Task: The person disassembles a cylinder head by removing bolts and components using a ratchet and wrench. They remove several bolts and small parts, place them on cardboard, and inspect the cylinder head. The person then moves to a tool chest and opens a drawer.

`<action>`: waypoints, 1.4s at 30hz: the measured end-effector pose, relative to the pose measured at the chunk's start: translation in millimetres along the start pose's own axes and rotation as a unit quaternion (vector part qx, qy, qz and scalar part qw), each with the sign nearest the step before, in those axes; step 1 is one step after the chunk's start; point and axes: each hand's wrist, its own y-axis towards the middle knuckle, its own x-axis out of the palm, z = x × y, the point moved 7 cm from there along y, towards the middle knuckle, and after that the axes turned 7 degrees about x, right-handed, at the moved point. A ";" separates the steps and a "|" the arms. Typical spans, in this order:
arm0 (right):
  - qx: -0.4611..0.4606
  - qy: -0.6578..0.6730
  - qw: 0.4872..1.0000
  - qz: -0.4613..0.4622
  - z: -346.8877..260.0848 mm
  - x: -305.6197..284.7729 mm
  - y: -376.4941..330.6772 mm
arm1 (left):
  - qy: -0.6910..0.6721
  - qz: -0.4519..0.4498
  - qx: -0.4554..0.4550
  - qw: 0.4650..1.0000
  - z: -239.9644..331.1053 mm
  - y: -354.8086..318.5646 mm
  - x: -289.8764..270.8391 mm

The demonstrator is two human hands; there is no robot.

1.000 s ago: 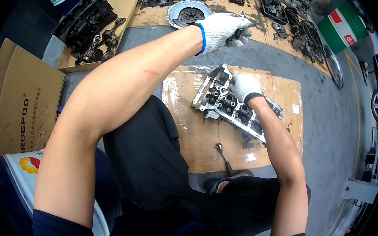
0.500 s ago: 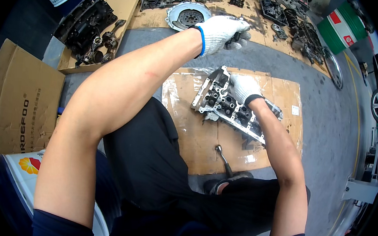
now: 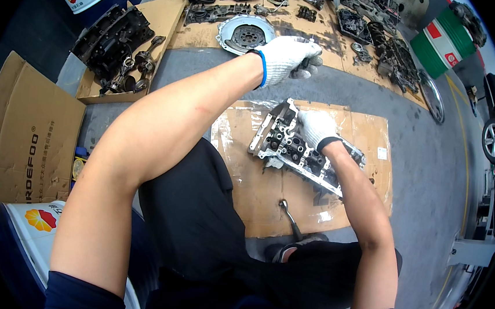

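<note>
A grey metal cylinder head (image 3: 277, 142) lies tilted on a plastic-covered cardboard sheet (image 3: 365, 135) on the floor in front of me. My right hand (image 3: 316, 128), in a white knit glove, is curled over the top of the cylinder head, near its far end. My left hand (image 3: 287, 56), also gloved, is raised above and beyond the head with its fingers closed around a small dark part that is mostly hidden. A ratchet wrench (image 3: 289, 216) lies on the cardboard near my knee.
A round clutch disc (image 3: 245, 35) and several dark engine parts lie on cardboard at the back. An engine block (image 3: 111, 39) with connecting rods (image 3: 141, 65) sits at the left. A flattened cardboard box (image 3: 28, 131) stands nearer left, a green drum (image 3: 442, 45) and a car wheel (image 3: 493, 139) at the right.
Both hands keep nearly the same pose. The whole view has shifted slightly downward in the picture.
</note>
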 end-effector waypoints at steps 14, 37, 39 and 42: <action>0.117 0.030 0.990 -0.078 4.8 -12.1 -1.9 | -0.015 0.004 0.007 1.000 5.4 -5.6 -1.5; -0.094 -0.086 0.990 0.055 -26.2 -28.6 -13.5 | 0.044 -0.021 -0.014 0.999 0.1 -0.9 -6.7; -0.059 -0.024 0.997 0.037 -23.6 -33.1 -13.4 | 0.026 -0.002 0.017 1.000 1.2 1.4 -5.7; 0.012 0.014 0.999 -0.047 -5.7 -12.2 -0.6 | 0.029 -0.001 0.007 1.000 -1.4 1.5 -2.8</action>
